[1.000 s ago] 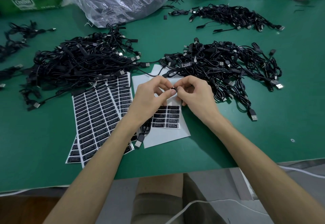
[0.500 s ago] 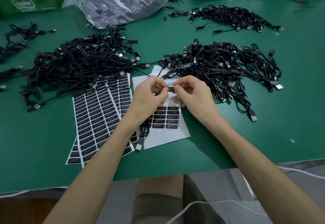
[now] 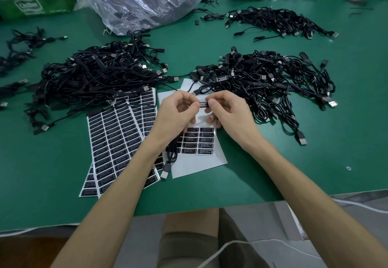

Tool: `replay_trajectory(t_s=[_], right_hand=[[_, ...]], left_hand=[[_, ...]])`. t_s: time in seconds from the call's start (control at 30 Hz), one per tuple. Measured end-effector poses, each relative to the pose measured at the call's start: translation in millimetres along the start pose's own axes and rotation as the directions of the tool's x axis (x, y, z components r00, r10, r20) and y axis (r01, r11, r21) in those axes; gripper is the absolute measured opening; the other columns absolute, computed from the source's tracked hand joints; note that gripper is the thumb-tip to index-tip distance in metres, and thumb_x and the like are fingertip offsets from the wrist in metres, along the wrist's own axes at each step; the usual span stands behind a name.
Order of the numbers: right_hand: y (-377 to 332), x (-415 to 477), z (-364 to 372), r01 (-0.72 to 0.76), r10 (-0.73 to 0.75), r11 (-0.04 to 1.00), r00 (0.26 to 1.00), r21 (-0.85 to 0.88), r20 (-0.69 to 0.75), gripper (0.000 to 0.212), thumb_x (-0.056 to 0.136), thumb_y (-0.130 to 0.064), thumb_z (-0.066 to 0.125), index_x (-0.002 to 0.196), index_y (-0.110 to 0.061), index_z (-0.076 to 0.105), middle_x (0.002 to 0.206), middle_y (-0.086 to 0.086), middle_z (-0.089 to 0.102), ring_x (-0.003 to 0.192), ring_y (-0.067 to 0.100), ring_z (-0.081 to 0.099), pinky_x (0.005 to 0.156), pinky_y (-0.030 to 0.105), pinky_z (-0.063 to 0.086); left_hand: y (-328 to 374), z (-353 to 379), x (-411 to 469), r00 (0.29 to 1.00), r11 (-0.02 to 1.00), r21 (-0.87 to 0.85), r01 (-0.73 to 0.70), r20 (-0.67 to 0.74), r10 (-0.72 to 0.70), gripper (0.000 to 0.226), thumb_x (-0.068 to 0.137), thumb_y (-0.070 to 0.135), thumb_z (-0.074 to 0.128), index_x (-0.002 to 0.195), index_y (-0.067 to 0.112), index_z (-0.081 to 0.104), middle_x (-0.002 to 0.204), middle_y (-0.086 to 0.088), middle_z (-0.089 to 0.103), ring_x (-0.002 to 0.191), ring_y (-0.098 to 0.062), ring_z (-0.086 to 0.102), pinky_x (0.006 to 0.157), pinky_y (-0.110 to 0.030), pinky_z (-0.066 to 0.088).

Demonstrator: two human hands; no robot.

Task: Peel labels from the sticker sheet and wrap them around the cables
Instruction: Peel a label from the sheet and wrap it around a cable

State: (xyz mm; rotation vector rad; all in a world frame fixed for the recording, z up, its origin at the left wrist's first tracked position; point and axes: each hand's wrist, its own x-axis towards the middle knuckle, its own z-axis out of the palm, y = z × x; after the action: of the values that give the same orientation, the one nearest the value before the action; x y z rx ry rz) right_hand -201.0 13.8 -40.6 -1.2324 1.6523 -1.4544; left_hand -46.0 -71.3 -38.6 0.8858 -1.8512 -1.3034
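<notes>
Both hands, the left hand and the right hand, pinch a black label onto a cable mid-frame. Next, I think, press it round tight.

The sheet's labels read "LED CONTROLLER"; the green carton says "Cestbon".

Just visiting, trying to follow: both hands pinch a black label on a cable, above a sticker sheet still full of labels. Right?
Not quite. The head view shows the left hand and right hand pinching a black label on a cable, but the sticker sheet beneath is mostly bare white backing, with only a few rows of labels left.
</notes>
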Motion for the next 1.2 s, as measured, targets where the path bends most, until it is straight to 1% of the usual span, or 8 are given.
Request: replay_trajectory(t_s=[0.1, 0.3, 0.6, 0.77, 0.87, 0.97, 1.07, 1.2], right_hand=[[2, 0, -1, 0.012, -0.012, 1.000, 1.000, -0.011, 0.011, 0.011, 0.104, -0.021, 0.062, 0.100, -0.015, 0.070, 0.079, 0.003, 0.073, 0.061, 0.011, 0.067, 0.054, 0.016, 0.048], [5, 2, -3, 0.057, -0.058, 0.994, 0.998, -0.095, -0.010, 0.011, 0.103, -0.024, 0.064, 0.094, -0.019, 0.067, 0.076, -0.002, 0.070, 0.061, 0.006, 0.064, 0.060, 0.023, 0.046], [-1, 0, -5, 0.053, -0.053, 0.999, 0.997, 0.015, 0.049, 0.010, 0.101, -0.016, 0.068, 0.097, -0.007, 0.070, 0.077, 0.003, 0.072, 0.059, 0.005, 0.062, 0.056, 0.016, 0.044], [0, 0, -3, 0.054, -0.055, 0.998, 0.998, 0.007, 0.023, 0.012, 0.101, -0.017, 0.067, 0.090, -0.012, 0.067, 0.074, 0.006, 0.070, 0.056, 0.015, 0.063, 0.054, 0.016, 0.042], [1, -1, -3, 0.077, -0.077, 0.997, 0.997, 0.024, -0.010, 0.012, 0.102, -0.016, 0.065, 0.090, -0.014, 0.066, 0.074, 0.005, 0.070, 0.057, 0.016, 0.062, 0.054, 0.020, 0.043], [-1, -1, -5, 0.092, -0.084, 0.989, 0.993, 0.113, -0.079, 0.011, 0.103, -0.015, 0.063, 0.094, -0.012, 0.066, 0.076, 0.010, 0.071, 0.058, 0.015, 0.061, 0.051, 0.027, 0.046], [-4, 0, -8, 0.052, -0.014, 0.959, 0.991, 0.279, -0.136, 0.009, 0.103, -0.012, 0.062, 0.098, -0.006, 0.066, 0.072, 0.003, 0.068, 0.059, 0.013, 0.060, 0.051, 0.024, 0.047], [-10, 2, -13, -0.043, 0.138, 0.832, 0.982, 0.553, -0.131, 0.009, 0.103, -0.010, 0.062, 0.100, -0.004, 0.067, 0.077, 0.003, 0.067, 0.066, 0.013, 0.060, 0.058, 0.023, 0.049]], left_hand=[[-1, 0, 0, 0.999, 1.000, -0.011, -0.010, 0.031, 0.010, 0.005, 0.097, 0.008, 0.068, 0.099, 0.005, 0.065, 0.070, -0.006, 0.065, 0.055, -0.012, 0.057, 0.044, -0.023, 0.045], [-3, 0, 2, 0.997, 0.999, -0.050, -0.018, 0.080, 0.022, 0.004, 0.095, 0.007, 0.071, 0.096, 0.008, 0.067, 0.077, 0.001, 0.070, 0.062, -0.013, 0.062, 0.054, -0.014, 0.046], [1, -7, 2, 0.992, 0.987, -0.153, 0.047, 0.119, -0.028, 0.005, 0.095, 0.002, 0.067, 0.090, 0.003, 0.067, 0.077, -0.008, 0.070, 0.063, -0.018, 0.061, 0.045, -0.025, 0.044], [1, -6, 2, 0.989, 0.981, -0.174, 0.084, 0.133, -0.061, 0.008, 0.095, 0.003, 0.066, 0.087, 0.006, 0.068, 0.077, -0.008, 0.070, 0.061, -0.018, 0.061, 0.045, -0.024, 0.043], [-2, -5, 3, 0.990, 0.987, -0.145, 0.074, 0.132, -0.054, 0.008, 0.097, 0.013, 0.068, 0.092, 0.008, 0.066, 0.080, -0.006, 0.072, 0.063, -0.017, 0.062, 0.049, -0.022, 0.045], [-4, -3, 4, 0.992, 0.997, -0.072, 0.024, 0.123, -0.015, 0.019, 0.098, 0.026, 0.071, 0.097, 0.008, 0.064, 0.084, -0.007, 0.073, 0.064, -0.017, 0.064, 0.056, -0.019, 0.049], [-5, -3, 4, 0.990, 0.999, -0.029, 0.017, 0.143, -0.013, 0.019, 0.100, 0.028, 0.069, 0.095, 0.010, 0.066, 0.081, -0.004, 0.073, 0.059, -0.013, 0.062, 0.049, -0.020, 0.046], [-4, -4, 3, 0.989, 0.999, -0.048, 0.005, 0.146, 0.002, 0.018, 0.103, 0.025, 0.064, 0.094, 0.010, 0.068, 0.078, -0.002, 0.071, 0.061, -0.017, 0.061, 0.046, -0.022, 0.046]])
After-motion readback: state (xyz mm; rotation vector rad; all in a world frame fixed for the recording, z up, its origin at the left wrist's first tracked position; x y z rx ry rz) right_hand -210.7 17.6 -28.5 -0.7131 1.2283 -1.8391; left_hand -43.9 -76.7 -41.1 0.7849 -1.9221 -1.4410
